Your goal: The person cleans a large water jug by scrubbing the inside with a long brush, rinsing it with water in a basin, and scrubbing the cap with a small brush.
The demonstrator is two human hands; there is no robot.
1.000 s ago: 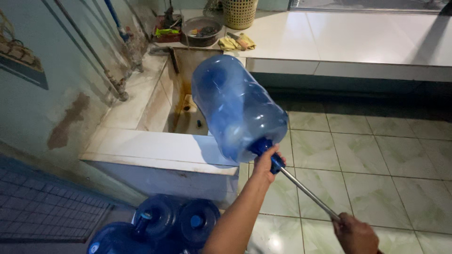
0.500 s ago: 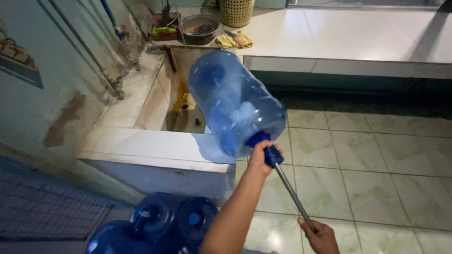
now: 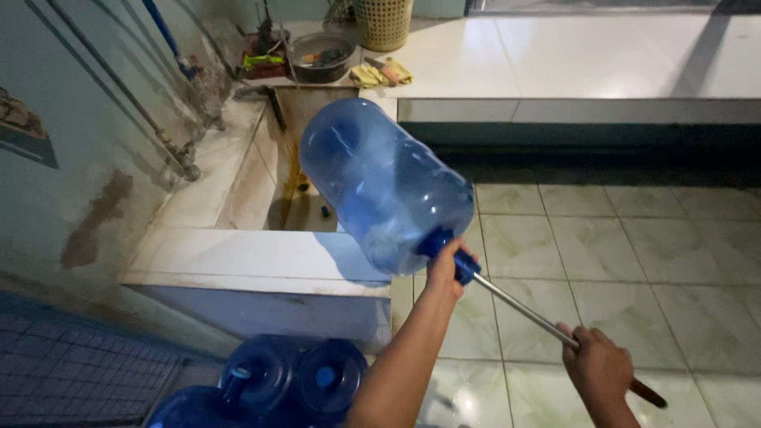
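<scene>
A large blue water jug (image 3: 380,182) is held tilted in the air, bottom up toward the sink, neck pointing down to the right. My left hand (image 3: 445,271) grips its neck by the blue collar. A metal rod (image 3: 523,309) with a dark handle runs out of the jug's mouth toward the lower right. My right hand (image 3: 598,368) is closed around the rod near its handle end. The part of the rod inside the jug is blurred by the plastic.
A tiled sink trough (image 3: 261,254) stands at the left, with pipes and taps (image 3: 186,154) along the wall. Blue jugs (image 3: 285,380) lie on the floor below it. A raised white tiled ledge (image 3: 587,63) carries a basket (image 3: 383,22), a bowl (image 3: 319,57) and gloves (image 3: 380,74).
My right hand has slid up the rod toward the jug and then drawn back out a little; the jug has stayed tilted over the sink edge.
</scene>
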